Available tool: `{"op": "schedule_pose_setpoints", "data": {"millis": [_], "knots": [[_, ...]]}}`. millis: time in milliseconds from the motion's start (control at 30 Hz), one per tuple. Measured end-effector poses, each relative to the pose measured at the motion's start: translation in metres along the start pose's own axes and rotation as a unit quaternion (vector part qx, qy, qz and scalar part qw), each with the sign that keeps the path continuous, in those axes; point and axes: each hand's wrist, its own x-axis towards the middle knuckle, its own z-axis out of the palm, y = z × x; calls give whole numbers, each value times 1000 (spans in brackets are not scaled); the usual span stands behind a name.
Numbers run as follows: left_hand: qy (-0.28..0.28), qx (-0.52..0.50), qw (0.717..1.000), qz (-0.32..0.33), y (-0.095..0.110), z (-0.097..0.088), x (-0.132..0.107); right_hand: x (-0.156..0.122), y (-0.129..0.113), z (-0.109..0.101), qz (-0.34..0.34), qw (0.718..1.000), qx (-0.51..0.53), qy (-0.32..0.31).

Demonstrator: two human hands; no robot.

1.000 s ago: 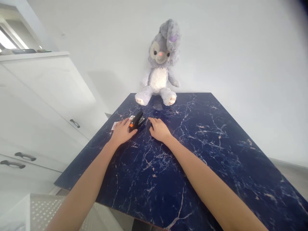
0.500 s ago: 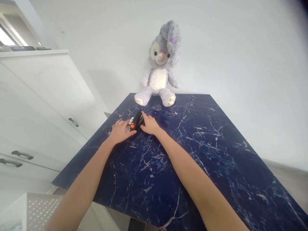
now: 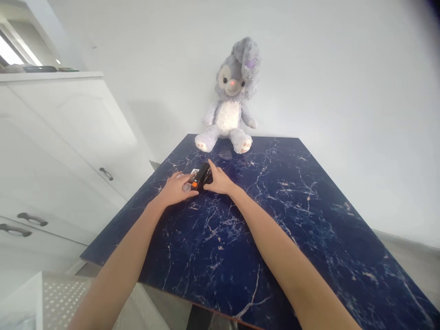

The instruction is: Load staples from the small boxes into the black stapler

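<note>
A small black object (image 3: 203,176) with an orange patch on its near end lies on the dark blue marbled table (image 3: 213,256). Its exact kind does not show. My right hand (image 3: 219,180) grips its right side, thumb at the near part and index finger reaching to the far end. On the other side is my left hand (image 3: 176,188), thumb and fingers curved around a clear plastic piece (image 3: 186,187) that sits against the black object. A white printed bit (image 3: 195,171) shows beyond the left fingertips. My left palm hides part of the plastic.
A grey and white plush rabbit (image 3: 229,117) sits at the table's far edge against the wall. White cabinets (image 3: 62,151) with dark handles stand along the left. At the lower left is a white perforated basket (image 3: 63,295), below the table's near edge.
Both hands and the black object appear slightly further right, though the whole view has also shifted a little. The right hand's grasp and the left hand's curve look much the same.
</note>
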Motion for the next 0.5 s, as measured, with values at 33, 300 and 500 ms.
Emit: {"op": "schedule_pose_setpoints", "data": {"millis": [33,300,500], "knots": [[3,0,1000,-18,-2,-1,-1,-1,0,0,4,1000,0,7],[-16,25,999,-31,-4,-3,-1,0,1,2,3,999,-3,46],[-6,10,1000,16,2,-1,-2,-19,-5,-4,4,998,2,58]]}}
